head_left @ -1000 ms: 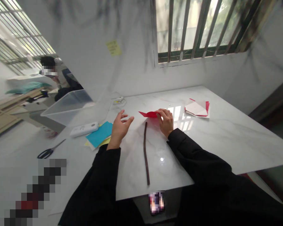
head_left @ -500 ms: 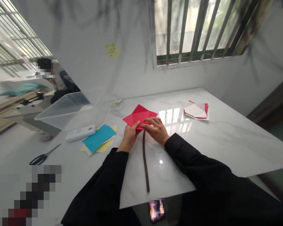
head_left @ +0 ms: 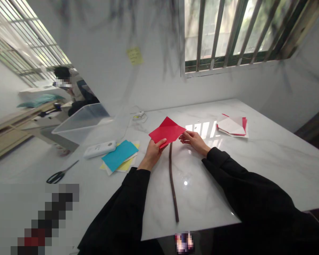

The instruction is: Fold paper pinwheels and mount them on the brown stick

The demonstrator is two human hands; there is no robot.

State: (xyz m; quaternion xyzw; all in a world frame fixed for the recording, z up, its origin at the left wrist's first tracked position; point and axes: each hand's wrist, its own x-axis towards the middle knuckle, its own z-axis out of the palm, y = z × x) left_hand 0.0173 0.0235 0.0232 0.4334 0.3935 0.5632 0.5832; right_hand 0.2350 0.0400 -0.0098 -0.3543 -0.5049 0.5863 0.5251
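A sheet of red paper (head_left: 167,130) is held up above the marble-patterned table, one corner pointing away from me. My left hand (head_left: 154,150) grips its near left part, thumb on top and fingers beneath. At the paper's right corner, my right hand (head_left: 192,141) has its thumb and fingertips closed on the edge. A thin dark brown stick (head_left: 172,180) lies on the table below, running toward me; its far end is hidden under the paper.
Left of my hands lie blue paper (head_left: 119,156) over yellow and white sheets, a white device (head_left: 99,149) and black-handled scissors (head_left: 59,176). A clear plastic bin (head_left: 79,124) stands behind. Red and white papers (head_left: 232,125) sit far right. Another person (head_left: 74,88) sits at back left.
My right hand has moved from the paper's near middle out to its right corner. The left hand keeps its grip. The whole view has shifted slightly.
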